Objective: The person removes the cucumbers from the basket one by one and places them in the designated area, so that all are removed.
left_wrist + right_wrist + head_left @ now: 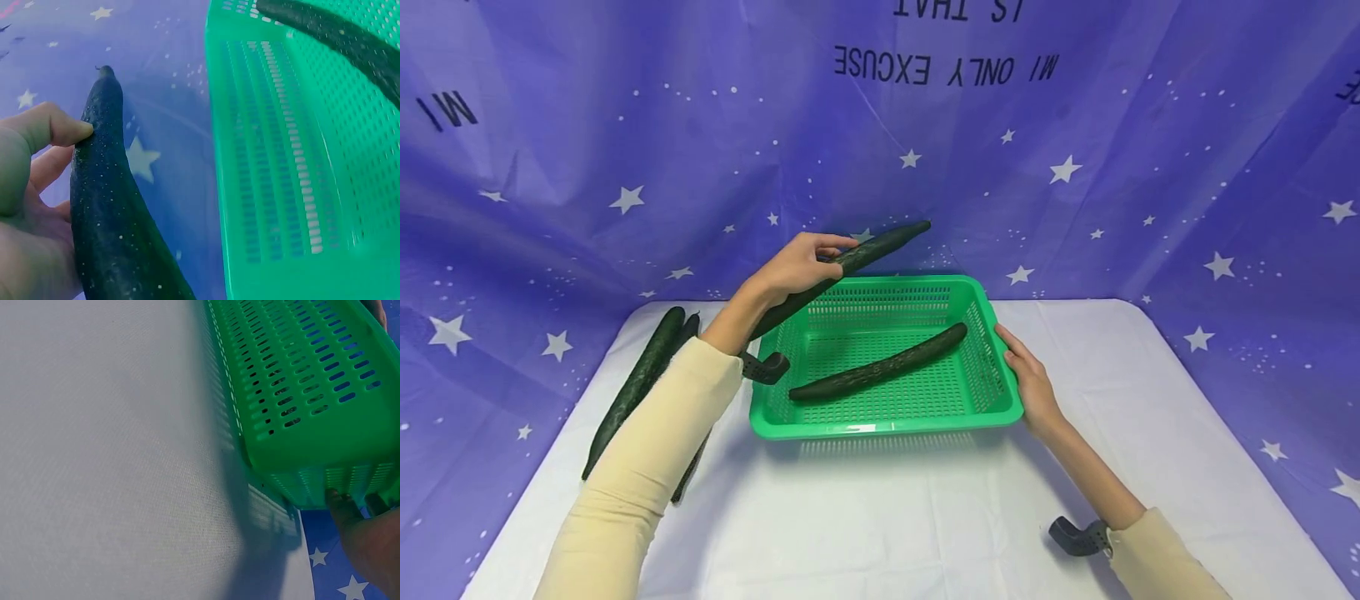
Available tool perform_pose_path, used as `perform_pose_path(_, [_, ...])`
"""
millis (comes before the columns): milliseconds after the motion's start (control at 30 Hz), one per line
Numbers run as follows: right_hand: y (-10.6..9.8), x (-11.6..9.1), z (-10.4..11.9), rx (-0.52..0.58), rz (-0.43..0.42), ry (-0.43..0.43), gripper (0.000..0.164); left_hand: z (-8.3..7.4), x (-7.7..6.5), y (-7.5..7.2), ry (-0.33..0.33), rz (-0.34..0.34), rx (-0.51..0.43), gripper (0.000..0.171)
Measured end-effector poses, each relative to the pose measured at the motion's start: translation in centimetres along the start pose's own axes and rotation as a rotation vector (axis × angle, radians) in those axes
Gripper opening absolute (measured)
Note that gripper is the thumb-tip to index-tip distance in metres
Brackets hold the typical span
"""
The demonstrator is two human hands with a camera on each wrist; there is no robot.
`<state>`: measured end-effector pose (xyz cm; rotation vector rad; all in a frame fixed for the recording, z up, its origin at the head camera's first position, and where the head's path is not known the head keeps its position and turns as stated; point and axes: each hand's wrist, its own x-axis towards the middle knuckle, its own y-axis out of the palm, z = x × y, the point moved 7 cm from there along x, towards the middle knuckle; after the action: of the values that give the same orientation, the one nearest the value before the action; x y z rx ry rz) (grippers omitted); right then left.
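Observation:
In my left hand (797, 265) I hold a long dark green cucumber (887, 243) slantwise over the left back part of a green plastic basket (887, 428). Thumb and fingers grip it from its side in the left wrist view, where its narrow stem end (106, 78) points up. A second cucumber (880, 371) lies diagonally on the basket's slotted floor. My right hand (1033, 387) rests along the outside of the basket's right end. In the right wrist view its extended fingertips (337, 499) touch the outer wall.
More cucumbers (636, 387) lie on the white-covered table (865, 525) at the left, partly hidden by my left sleeve (640, 467). Behind the table hangs a blue-purple cloth (700, 150) with white stars and lettering. Each wrist carries a dark camera mount (1078, 537).

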<state>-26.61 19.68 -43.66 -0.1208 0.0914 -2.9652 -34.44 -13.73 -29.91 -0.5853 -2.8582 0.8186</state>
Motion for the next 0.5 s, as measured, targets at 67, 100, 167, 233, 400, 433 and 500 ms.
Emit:
perform_pose_path(67, [-0.1, 0.0, 0.0, -0.003, 0.000, 0.001, 0.048, 0.4, -0.7, -0.9, -0.018, -0.033, -0.005, 0.054])
perform_pose_path(100, [-0.1, 0.0, 0.0, -0.001, 0.002, 0.000, 0.048, 0.7, -1.1, -1.4, -0.029, -0.049, -0.008, 0.055])
perform_pose_path(167, [-0.1, 0.0, 0.0, 0.006, 0.009, -0.002, 0.049, 1.2, -1.9, -2.1, -0.050, -0.082, -0.012, 0.055])
perform_pose_path(233, [0.0, 0.0, -0.1, 0.009, 0.012, -0.002, 0.049, 1.8, -2.7, -2.8, -0.070, -0.110, -0.012, 0.055])
perform_pose_path(400, [0.0, -0.1, 0.1, 0.007, 0.015, -0.002, 0.049, 3.6, -4.7, -4.0, -0.116, -0.155, -0.033, 0.056])
perform_pose_path(433, [0.0, -0.1, 0.1, 0.008, 0.016, -0.002, 0.049, 3.8, -5.2, -4.3, -0.124, -0.161, -0.038, 0.057])
perform_pose_path(500, [0.1, -0.1, 0.1, 0.008, 0.019, -0.003, 0.049, 4.4, -6.2, -4.7, -0.135, -0.173, -0.044, 0.057])
